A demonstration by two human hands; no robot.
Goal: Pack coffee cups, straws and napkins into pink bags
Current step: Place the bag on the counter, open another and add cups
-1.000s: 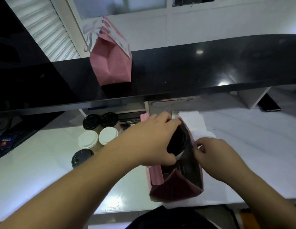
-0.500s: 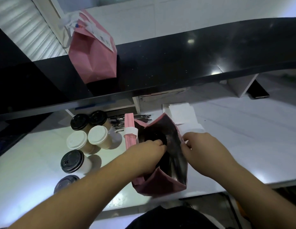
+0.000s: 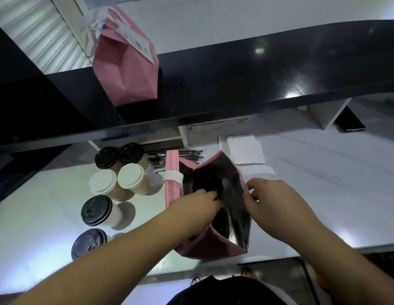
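2 pink bags (image 3: 213, 245), 5 loose cups (image 3: 132, 179)

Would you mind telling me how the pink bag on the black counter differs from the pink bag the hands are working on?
The bag on the black counter is closed at the top with a printed slip attached; the bag on the white table gapes open, showing a dark lining and a black-lidded cup inside. The counter bag stands untouched, while the left hand reaches into the table bag and the right hand grips its rim. Both are pink paper.
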